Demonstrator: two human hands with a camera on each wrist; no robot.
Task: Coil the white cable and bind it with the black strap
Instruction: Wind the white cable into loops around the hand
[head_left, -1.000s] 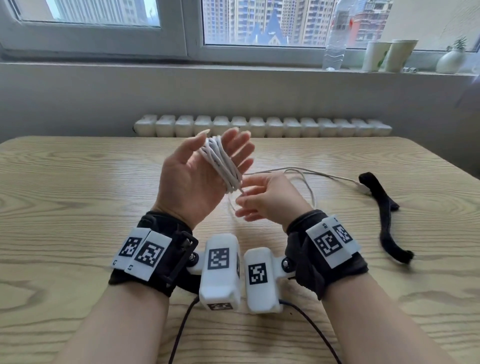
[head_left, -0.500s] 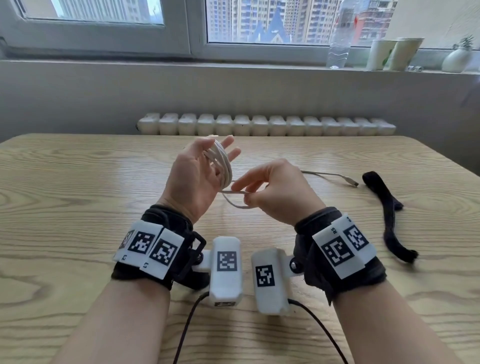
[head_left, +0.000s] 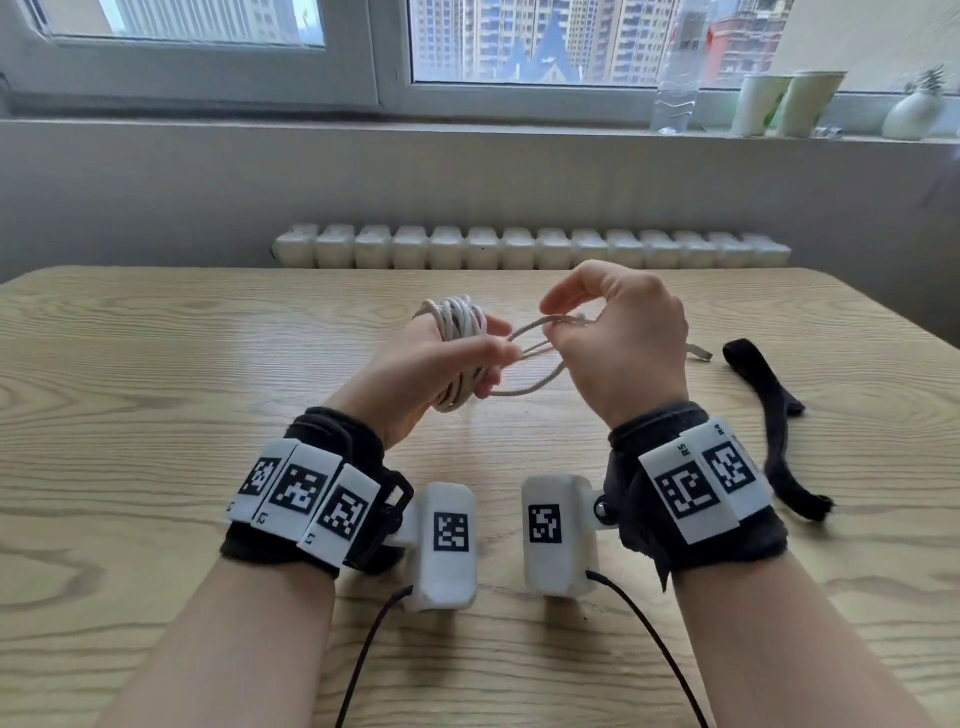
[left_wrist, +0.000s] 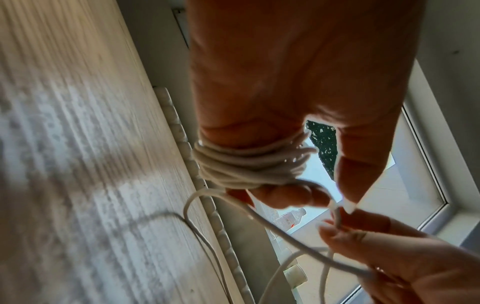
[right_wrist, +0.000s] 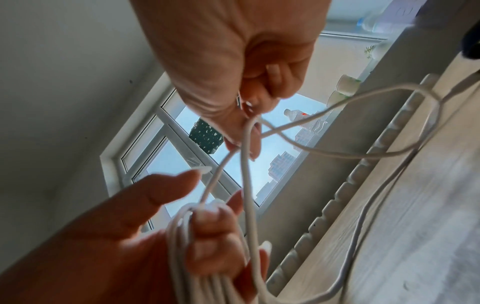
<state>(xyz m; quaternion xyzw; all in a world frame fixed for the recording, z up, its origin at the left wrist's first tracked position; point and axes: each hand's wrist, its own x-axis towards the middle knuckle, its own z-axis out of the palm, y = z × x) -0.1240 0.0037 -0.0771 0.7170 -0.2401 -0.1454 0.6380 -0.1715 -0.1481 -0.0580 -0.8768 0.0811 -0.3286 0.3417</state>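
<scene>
Several turns of the white cable are wound round the fingers of my left hand, held above the middle of the wooden table. In the left wrist view the coil wraps my curled fingers. My right hand pinches the loose cable just right of the coil, a slack loop hanging between the hands. The cable's plug end lies on the table behind my right hand. The black strap lies flat at the right, apart from both hands.
A white radiator runs behind the table's far edge. On the windowsill stand a clear bottle, two paper cups and a small white vase. Black camera cords trail toward me from both wrists.
My left hand has turned from palm-up to palm-sideways and dropped lower with the coil. My right hand has risen and carried the loose cable up and right, pulling the plug end nearer.
</scene>
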